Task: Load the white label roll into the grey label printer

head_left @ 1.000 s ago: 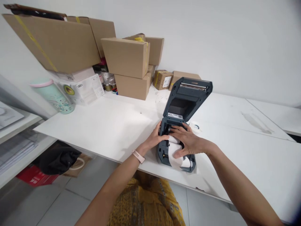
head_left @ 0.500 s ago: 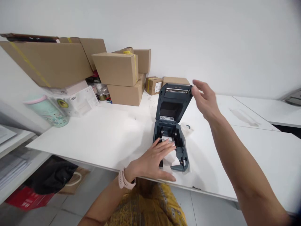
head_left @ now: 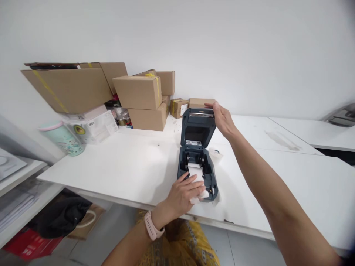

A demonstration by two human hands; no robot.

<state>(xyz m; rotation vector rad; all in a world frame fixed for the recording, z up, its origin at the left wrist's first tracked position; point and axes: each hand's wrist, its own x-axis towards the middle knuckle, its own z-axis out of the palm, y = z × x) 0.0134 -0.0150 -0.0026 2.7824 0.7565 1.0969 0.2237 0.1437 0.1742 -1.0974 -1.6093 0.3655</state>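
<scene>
A dark grey label printer [head_left: 197, 162] sits at the front edge of the white table [head_left: 133, 159], its lid [head_left: 198, 127] raised upright. White label paper [head_left: 197, 178] runs out of its open bay. My left hand [head_left: 183, 195] lies flat on the paper at the printer's front, fingers spread. My right hand [head_left: 222, 119] grips the top right corner of the raised lid, fingers curled over its edge.
Several cardboard boxes [head_left: 138, 96] are stacked against the wall at the back left. A mint-green tumbler [head_left: 62, 138] and a white package [head_left: 93, 126] stand beside them. A small tape roll [head_left: 216, 152] lies right of the printer. A shelf and bags sit lower left.
My right hand left the paper bay, rose and took hold of the lid's top edge. My left hand moved from the printer's side onto the paper at the front.
</scene>
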